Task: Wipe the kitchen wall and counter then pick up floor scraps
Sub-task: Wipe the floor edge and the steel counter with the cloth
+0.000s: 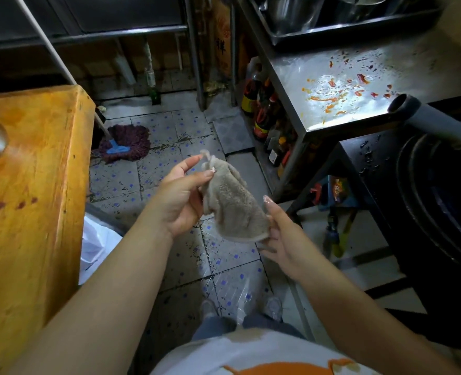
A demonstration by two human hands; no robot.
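Close in front of the person, both hands hold a grey cloth up over the tiled floor, well short of any surface. The left hand pinches its upper edge between thumb and fingertips; the right hand pinches the lower corner, its forefinger sticking straight up. Both grips look light, so the cloth could slip and land on the dirty tiles, then carry that grit onto whatever gets wiped.

To the left stands a thick orange chopping block; a white bag sits by its foot.

Farther off to the right, the steel bench is spattered with red sauce and scraps on a wet sheen. A bunched cloth would likely smear that rather than lift it, and a sweep toward the near edge could push bits onto the floor, or down among the bottles stored underneath.

Beyond, a mop lies on the tiles; its long handle slants up across the left and could catch an elbow. I can't make out the wall to be wiped from here.
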